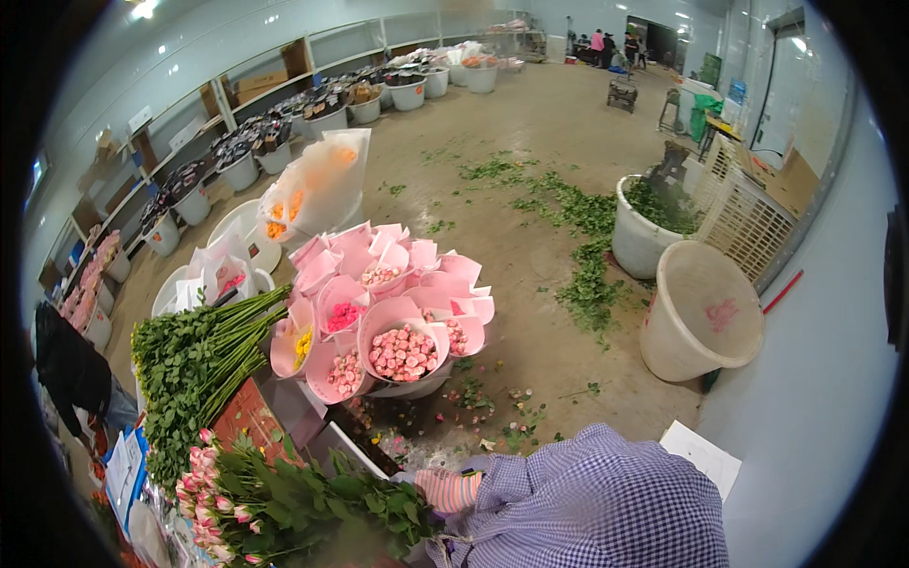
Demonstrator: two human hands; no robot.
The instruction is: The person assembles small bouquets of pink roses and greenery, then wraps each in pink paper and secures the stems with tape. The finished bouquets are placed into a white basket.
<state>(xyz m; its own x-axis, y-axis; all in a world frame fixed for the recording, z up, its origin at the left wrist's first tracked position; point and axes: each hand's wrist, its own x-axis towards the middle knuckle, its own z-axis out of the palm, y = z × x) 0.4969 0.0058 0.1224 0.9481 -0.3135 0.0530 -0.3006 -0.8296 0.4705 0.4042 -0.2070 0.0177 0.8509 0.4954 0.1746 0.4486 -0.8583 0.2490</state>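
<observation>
My right hand (pixel 439 488), in a glove with a striped knit cuff, is beside the leafy stems of pink-and-white roses (pixel 213 508). Leaves and the low angle hide its fingers, so its grip cannot be told. My left hand is out of view. Left of the centre, a bundle of green-stemmed flowers (pixel 206 362) lies beside a reddish board (pixel 248 419). Beyond it, several bouquets in pink paper (pixel 403 349) stand together, with pink, bright pink and yellow blooms. White-wrapped orange flowers (pixel 312 192) are behind them.
Leaves and petals (pixel 568 213) litter the floor. At right stand a white tub of greenery (pixel 635 241), an empty tub (pixel 699 312) and plastic crates (pixel 746 220). Buckets of wrapped bunches (pixel 238 172) line the shelves. A person in dark clothes (pixel 74 362) is at far left; others are at the back.
</observation>
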